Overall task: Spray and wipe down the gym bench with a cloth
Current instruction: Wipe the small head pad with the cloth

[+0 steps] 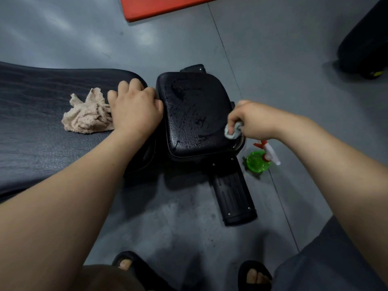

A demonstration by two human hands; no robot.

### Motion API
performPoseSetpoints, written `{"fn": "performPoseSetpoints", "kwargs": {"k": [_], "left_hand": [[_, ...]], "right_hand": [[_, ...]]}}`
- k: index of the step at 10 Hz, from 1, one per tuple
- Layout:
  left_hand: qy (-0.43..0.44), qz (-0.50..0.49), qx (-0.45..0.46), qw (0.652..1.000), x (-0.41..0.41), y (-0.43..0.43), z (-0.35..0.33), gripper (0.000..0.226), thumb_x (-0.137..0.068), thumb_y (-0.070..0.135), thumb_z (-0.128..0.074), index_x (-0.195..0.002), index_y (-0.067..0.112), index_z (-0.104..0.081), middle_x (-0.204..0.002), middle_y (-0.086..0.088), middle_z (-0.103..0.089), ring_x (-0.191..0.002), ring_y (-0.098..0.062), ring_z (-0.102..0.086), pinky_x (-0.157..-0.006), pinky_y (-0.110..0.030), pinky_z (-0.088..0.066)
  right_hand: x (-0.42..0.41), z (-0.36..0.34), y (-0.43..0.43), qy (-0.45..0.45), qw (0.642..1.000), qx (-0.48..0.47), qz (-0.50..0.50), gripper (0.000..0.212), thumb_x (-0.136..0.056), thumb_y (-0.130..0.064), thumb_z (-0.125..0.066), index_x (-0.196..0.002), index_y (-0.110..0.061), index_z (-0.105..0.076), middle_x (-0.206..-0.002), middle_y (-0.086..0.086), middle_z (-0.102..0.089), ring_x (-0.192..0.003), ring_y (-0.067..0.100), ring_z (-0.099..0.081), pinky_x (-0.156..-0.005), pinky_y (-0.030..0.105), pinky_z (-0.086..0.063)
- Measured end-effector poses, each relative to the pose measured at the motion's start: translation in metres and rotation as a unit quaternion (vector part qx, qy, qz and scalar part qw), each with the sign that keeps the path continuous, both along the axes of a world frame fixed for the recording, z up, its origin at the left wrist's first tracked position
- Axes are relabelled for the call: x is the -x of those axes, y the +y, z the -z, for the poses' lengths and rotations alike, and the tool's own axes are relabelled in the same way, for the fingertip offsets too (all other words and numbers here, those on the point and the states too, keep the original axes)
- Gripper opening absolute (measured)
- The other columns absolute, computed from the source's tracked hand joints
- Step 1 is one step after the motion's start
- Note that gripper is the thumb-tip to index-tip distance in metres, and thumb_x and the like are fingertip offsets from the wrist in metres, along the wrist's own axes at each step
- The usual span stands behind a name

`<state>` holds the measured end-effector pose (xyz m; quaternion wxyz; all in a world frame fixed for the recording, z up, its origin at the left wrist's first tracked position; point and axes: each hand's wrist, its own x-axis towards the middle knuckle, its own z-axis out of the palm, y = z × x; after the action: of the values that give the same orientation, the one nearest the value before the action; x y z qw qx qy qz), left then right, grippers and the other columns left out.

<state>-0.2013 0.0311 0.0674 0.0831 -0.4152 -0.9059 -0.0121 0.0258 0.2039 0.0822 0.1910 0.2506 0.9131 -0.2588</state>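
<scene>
Wiping at the near right edge of a glossy black vinyl seat pad (195, 114), the person's right grip (249, 120) pinches a small, balled-up pale blue cloth (232, 133) between thumb and curled fingers. The cloth touches the pad's rim. The seat pad is the short end section of a black padded gym counter and glistens with droplets. Curved smear marks run across its middle, which suggests the spraying here is done and the wiping is under way but not finished, since beads of liquid remain along the left and near edges.

The left grip (134, 108) is clenched over the rounded end of the long, matte black back pad (42, 97), with the fingers bent over its far edge as if to brace. Just beside it, touching the hand's outer edge, a crumpled beige terry cloth (88, 116) lies on the back pad.

A green plastic spray bottle with a white and red trigger (258, 162) stands on the grey floor (168, 238), just to the right of the seat pad and out of both hands.

The back pad looks dry and shows no droplets. Whether it has been cleaned already cannot be told, so it may be the larger share of the work left.
</scene>
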Motion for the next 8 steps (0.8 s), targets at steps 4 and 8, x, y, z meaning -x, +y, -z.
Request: {"fn": "performPoseSetpoints", "kwargs": {"k": [4, 8], "left_hand": [[-0.032, -0.018, 0.006, 0.999, -0.017, 0.005, -0.004, 0.034, -0.084, 0.032, -0.048, -0.099, 0.009, -0.068, -0.107, -0.015, -0.056, -0.107, -0.038, -0.045, -0.089, -0.050, -0.034], [-0.051, -0.014, 0.021, 0.998, -0.022, 0.001, -0.005, 0.034, -0.087, 0.030, -0.051, -0.106, 0.007, -0.066, -0.114, -0.018, -0.055, -0.113, -0.041, -0.045, -0.094, -0.053, -0.034]], "right_hand": [[-0.027, 0.044, -0.042, -0.275, 0.949, 0.143, 0.061, 0.021, -0.091, -0.008, -0.062, -0.110, -0.002, -0.070, -0.095, 0.012, -0.075, -0.070, 0.023, -0.065, -0.062, 0.032, -0.057], [-0.042, 0.065, -0.025, -0.289, 0.953, 0.066, 0.066, 0.029, -0.091, -0.014, -0.062, -0.117, -0.006, -0.070, -0.117, 0.010, -0.071, -0.099, 0.030, -0.069, -0.095, 0.039, -0.056]]}}
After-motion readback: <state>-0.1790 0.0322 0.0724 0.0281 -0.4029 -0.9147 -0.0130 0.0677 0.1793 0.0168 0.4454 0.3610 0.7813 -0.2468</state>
